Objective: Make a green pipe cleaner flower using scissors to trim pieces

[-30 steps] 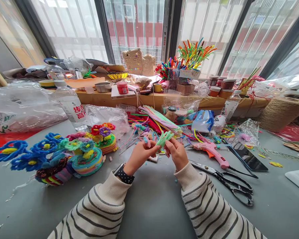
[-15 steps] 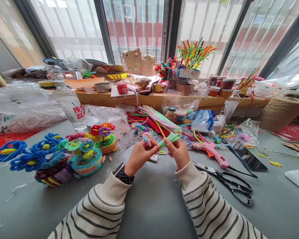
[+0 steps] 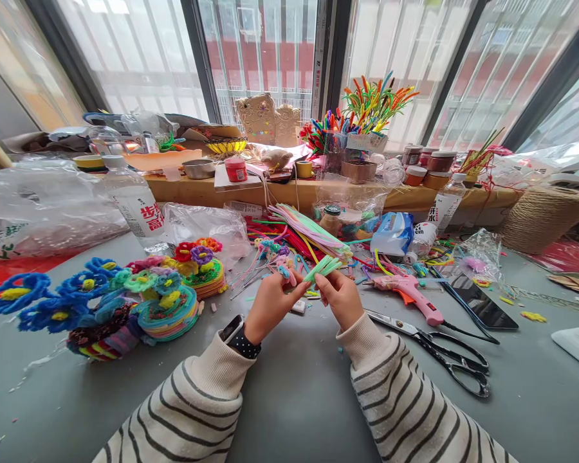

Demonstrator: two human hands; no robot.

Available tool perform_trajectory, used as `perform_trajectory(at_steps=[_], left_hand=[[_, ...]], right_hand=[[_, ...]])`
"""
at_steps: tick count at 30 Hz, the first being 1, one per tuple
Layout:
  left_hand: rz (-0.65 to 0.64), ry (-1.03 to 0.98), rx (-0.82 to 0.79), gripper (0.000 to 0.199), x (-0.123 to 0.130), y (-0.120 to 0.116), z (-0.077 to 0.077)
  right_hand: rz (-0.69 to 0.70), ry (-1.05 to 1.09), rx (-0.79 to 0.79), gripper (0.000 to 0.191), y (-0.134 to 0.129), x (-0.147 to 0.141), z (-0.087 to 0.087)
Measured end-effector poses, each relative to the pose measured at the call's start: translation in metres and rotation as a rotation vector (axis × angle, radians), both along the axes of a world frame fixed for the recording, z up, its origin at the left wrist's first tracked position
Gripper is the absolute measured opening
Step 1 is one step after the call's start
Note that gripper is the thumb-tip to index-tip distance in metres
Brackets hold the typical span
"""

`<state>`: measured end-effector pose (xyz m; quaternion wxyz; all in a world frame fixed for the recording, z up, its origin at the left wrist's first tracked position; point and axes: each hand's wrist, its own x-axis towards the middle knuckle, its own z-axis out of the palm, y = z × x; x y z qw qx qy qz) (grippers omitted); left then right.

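gray table (image 3: 289, 399), cluttered wooden ledge (image 3: 188, 188), barred windows behind (image 3: 263, 51)

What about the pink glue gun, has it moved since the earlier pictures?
No. The pink glue gun lies just as it did, left of the black phone, and the gap between them looks unchanged.

Pretty bright daylight from the windows (image 3: 265, 58), panes kinda washed out, edges stretched wide-angle style, shadows soft.
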<state>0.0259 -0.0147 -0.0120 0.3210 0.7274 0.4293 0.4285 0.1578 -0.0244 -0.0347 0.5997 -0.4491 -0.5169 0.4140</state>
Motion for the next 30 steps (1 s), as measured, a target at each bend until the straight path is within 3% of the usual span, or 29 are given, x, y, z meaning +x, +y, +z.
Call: perform_trajectory(at_steps=[6, 12, 18, 30], left_hand=[[-0.013, 0.013, 0.032, 0.019, 0.0, 0.0, -0.001], [0.009, -0.034, 0.023, 0.018, -0.002, -0.001, -0.002], [-0.024, -0.001, 0.133, 0.014, -0.002, -0.002, -0.001], [-0.032, 0.093, 0.238, 0.014, -0.001, -0.003, 0.0]], right_hand=[[0.044, 0.171, -0.048, 0.022, 0.002, 0.0, -0.001], [-0.045, 0.242, -0.022, 0.022, 0.002, 0.005, 0.003], [0.073, 0.156, -0.054, 0.026, -0.002, 0.0, 0.009], [0.094, 0.085, 0.001, 0.025, -0.003, -0.003, 0.005]])
